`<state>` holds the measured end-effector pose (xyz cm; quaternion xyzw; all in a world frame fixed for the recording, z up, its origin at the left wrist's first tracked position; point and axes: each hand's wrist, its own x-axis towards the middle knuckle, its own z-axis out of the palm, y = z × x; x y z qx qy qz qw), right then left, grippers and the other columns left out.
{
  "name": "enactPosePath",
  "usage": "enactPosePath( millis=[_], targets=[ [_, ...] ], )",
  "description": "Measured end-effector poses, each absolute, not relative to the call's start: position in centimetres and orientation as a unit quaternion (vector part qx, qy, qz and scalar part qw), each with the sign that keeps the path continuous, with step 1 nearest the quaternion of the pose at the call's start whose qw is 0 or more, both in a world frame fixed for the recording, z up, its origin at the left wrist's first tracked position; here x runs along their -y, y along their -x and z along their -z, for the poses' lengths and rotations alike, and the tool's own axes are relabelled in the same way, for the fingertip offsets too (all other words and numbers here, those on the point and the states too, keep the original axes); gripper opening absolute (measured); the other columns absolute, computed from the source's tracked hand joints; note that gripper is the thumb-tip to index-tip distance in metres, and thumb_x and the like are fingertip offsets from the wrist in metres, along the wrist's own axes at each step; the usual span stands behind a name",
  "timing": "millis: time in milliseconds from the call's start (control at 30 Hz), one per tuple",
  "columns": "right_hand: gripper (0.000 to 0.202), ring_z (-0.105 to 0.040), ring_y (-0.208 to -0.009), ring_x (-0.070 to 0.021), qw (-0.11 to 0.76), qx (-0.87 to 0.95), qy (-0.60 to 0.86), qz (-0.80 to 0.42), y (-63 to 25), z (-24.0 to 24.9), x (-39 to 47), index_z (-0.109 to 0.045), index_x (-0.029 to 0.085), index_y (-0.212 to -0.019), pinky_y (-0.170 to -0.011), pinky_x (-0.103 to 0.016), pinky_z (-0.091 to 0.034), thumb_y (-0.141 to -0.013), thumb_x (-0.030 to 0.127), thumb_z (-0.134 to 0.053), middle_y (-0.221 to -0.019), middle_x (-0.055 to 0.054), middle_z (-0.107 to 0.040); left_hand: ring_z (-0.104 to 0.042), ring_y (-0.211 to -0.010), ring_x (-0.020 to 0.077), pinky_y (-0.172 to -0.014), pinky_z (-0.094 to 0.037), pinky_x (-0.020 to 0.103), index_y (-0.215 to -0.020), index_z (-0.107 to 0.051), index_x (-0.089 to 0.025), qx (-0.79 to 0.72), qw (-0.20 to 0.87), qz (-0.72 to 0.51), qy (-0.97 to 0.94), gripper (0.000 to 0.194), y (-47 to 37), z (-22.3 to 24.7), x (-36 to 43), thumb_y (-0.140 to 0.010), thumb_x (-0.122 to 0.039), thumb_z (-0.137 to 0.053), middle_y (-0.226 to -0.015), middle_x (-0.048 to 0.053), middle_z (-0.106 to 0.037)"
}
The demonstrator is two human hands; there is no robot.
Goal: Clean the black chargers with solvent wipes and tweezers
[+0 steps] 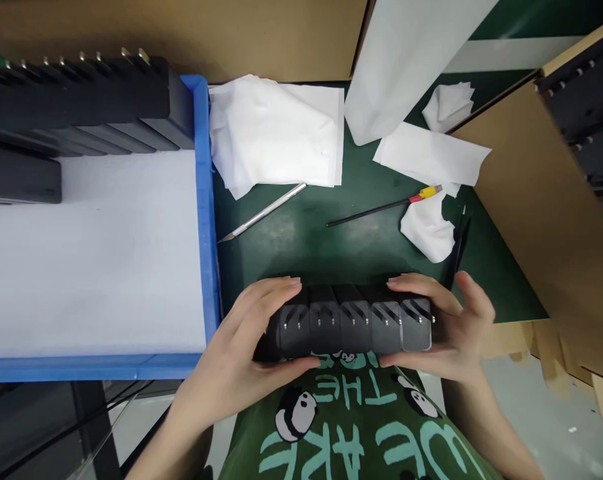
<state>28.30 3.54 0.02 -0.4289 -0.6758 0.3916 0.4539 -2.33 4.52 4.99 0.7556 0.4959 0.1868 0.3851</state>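
A row of several black power adapters (354, 327), pressed side by side, is held between my two hands close to my body. Their metal prongs face up toward me. My left hand (261, 333) grips the left end, fingers on the far side and thumb on the near side. At the opposite end my right hand (441, 327) clasps the row the same way, with one finger lifted off. The underside of the row and part of its left end are hidden.
To the left, a blue tray (209, 267) lined with white holds more black adapters (81, 97). A craft knife (264, 213), a black cable with a USB plug (381, 208), white wipes (276, 133) and crumpled cloth (428, 227) lie on the green mat. Cardboard (546, 200) stands at right.
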Motion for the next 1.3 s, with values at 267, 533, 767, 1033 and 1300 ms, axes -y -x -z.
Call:
enactPosePath(
  millis=[267,533,767,1033,1300],
  targets=[
    [0.116,-0.065,-0.123,-0.0298,0.364,0.664,0.463,-0.461,-28.1,-1.0,-3.4,-0.020,0.032,-0.160,-0.103,-0.047,-0.054,-0.070,0.036,-0.094,-0.134,-0.011,-0.066,-0.058,-0.136,0.0282,-0.100,-0.059,0.040,-0.154,-0.030,-0.037,-0.547,0.441,-0.152,-0.695,0.082,3.5,-4.3,-4.0,-0.086,-0.026,-0.075,-0.147,0.008,-0.059],
    [0.071,-0.068,-0.108,-0.0260,0.391,0.702,0.422,-0.419,-27.3,-2.4,-4.6,-0.053,0.030,-0.135,-0.090,-0.040,-0.059,-0.074,0.024,-0.088,-0.121,-0.008,-0.066,-0.070,-0.118,0.0259,-0.095,-0.061,0.038,-0.137,-0.049,-0.033,-0.506,0.387,-0.214,-0.741,0.063,2.8,-4.7,-4.5,-0.081,-0.018,-0.075,-0.130,0.008,-0.068],
    [0.091,-0.069,-0.114,-0.0289,0.538,0.755,0.254,-0.274,-28.0,-11.8,-6.9,-0.043,0.032,-0.143,-0.099,-0.049,-0.059,-0.068,0.009,-0.089,-0.128,-0.007,-0.068,-0.068,-0.122,0.0225,-0.106,-0.057,0.039,-0.147,-0.043,-0.030,-0.386,0.232,-0.407,-0.795,0.079,2.9,-12.8,-5.3,-0.078,-0.005,-0.073,-0.132,0.008,-0.070],
    [0.088,-0.068,-0.113,-0.0284,0.582,0.768,0.226,-0.145,-27.8,-18.5,-7.0,-0.044,0.034,-0.140,-0.097,-0.052,-0.060,-0.067,0.016,-0.091,-0.126,-0.008,-0.068,-0.068,-0.124,0.0192,-0.106,-0.057,0.029,-0.148,-0.045,-0.031,-0.333,0.099,-0.455,-0.820,0.083,3.1,-20.2,-5.5,-0.075,-0.006,-0.076,-0.132,0.004,-0.070],
    [0.091,-0.069,-0.113,-0.0277,0.600,0.779,0.153,-0.097,-27.3,-20.8,-7.0,-0.045,0.031,-0.143,-0.098,-0.047,-0.060,-0.066,0.008,-0.090,-0.127,-0.008,-0.068,-0.067,-0.125,0.0180,-0.105,-0.056,0.026,-0.148,-0.044,-0.031,-0.303,0.051,-0.473,-0.826,0.083,3.0,-22.1,-5.0,-0.076,-0.004,-0.076,-0.132,0.005,-0.070]
  ],
)
